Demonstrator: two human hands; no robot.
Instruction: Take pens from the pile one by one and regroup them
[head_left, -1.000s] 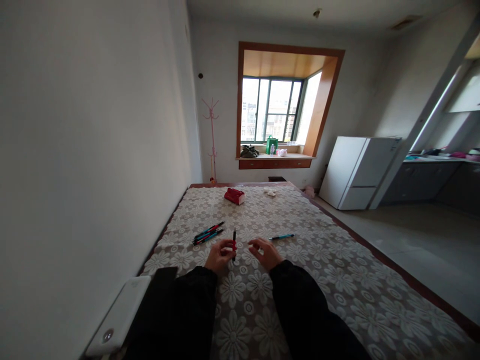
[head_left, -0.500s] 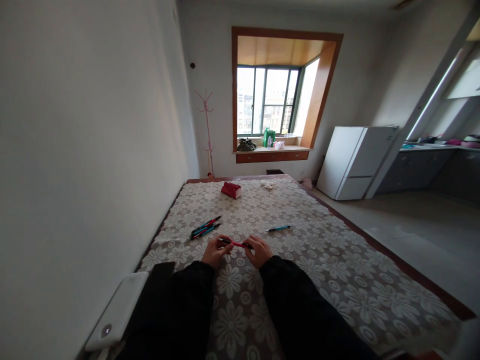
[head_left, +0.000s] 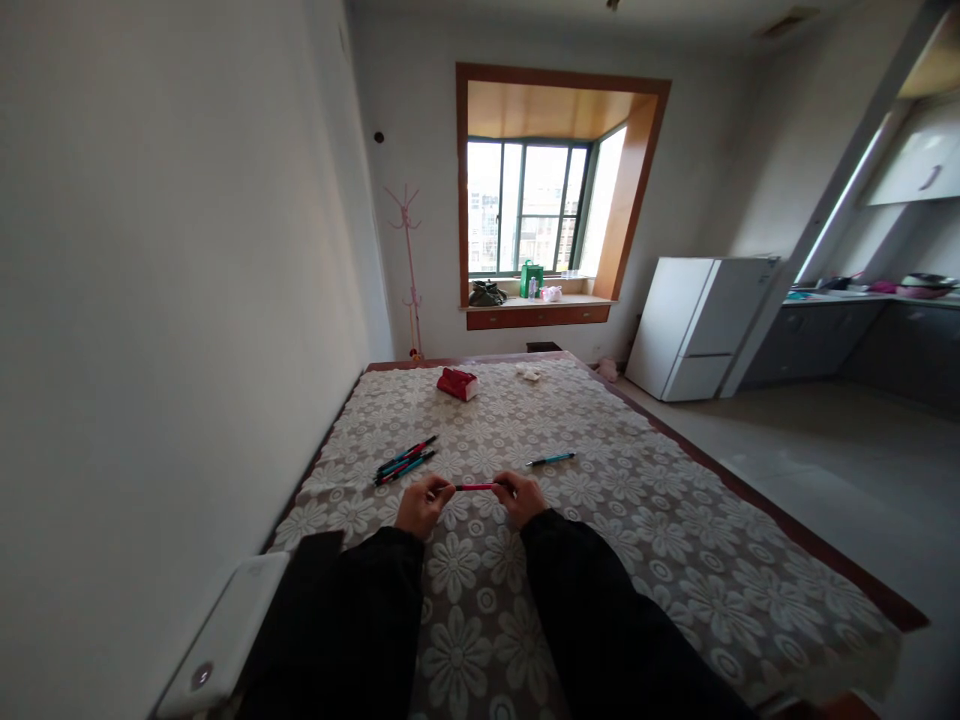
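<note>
A pink-red pen (head_left: 475, 487) is stretched level between both hands, just above the floral tablecloth (head_left: 457, 650). My left hand (head_left: 424, 502) pinches its dark left end. Around the right end, the fingers of my right hand (head_left: 521, 497) are closed. Beyond my left hand lies a small pile of pens (head_left: 406, 462) in teal, red and black. One teal pen (head_left: 551, 460) rests alone past my right hand. The fingertips cover both ends of the held pen.
A red packet (head_left: 457, 384) and a crumpled white tissue (head_left: 528, 373) lie toward the far end of the table. At the near left are a white power bank (head_left: 225, 630) and a dark flat object (head_left: 319, 550). The wall runs along the left table edge.
My hands have moved slightly apart, with the left one going left, so more of the pen's pink-red middle shows. The camera view has shifted a little.
</note>
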